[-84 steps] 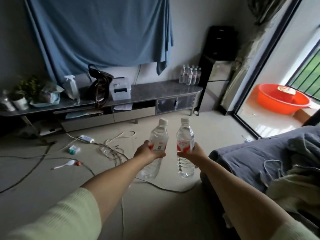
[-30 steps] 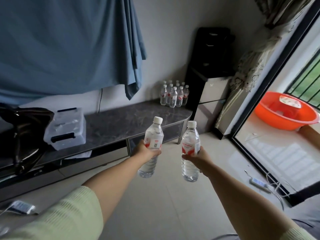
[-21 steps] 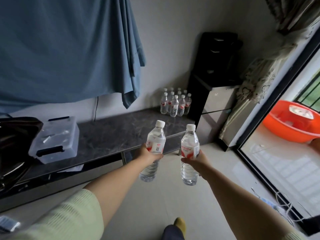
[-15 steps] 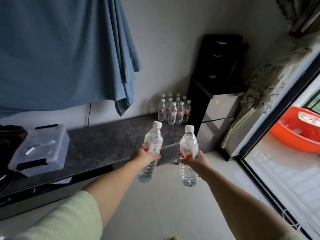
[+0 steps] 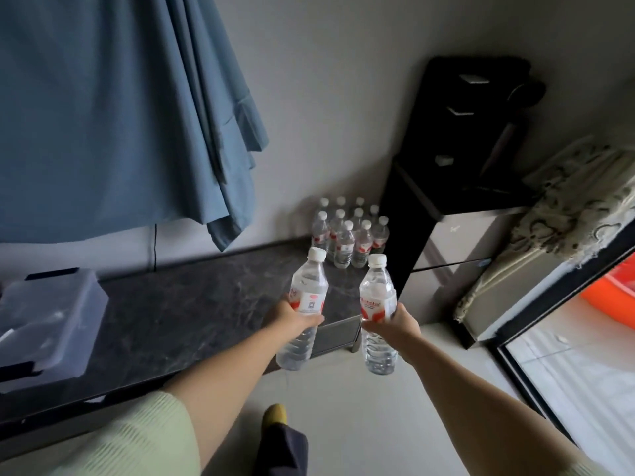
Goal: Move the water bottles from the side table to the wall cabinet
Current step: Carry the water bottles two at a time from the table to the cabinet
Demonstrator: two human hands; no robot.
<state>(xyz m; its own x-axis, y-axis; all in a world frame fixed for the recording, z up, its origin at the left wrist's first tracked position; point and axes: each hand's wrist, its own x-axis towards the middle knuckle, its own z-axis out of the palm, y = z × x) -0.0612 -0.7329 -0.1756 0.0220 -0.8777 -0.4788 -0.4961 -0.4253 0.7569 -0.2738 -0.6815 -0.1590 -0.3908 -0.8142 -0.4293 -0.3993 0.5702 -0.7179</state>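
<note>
Carrying two bottles at once here: the left hand [image 5: 290, 316] has its fingers wrapped round the left bottle [image 5: 304, 307] at the label, and the right hand [image 5: 395, 324] is clamped the same way on the right bottle [image 5: 377, 309], both upright and held out mid-frame. Compared with a few seconds back, the couch and floor cables have dropped out of view and the dark marble tabletop [image 5: 192, 304] of the wall cabinet now sits right under the left bottle, so the walk is basically over. The cluster of bottles [image 5: 348, 237] already parked at the far end (just above centre) looks like the drop spot. Next is probably setting these two down beside that group.
</note>
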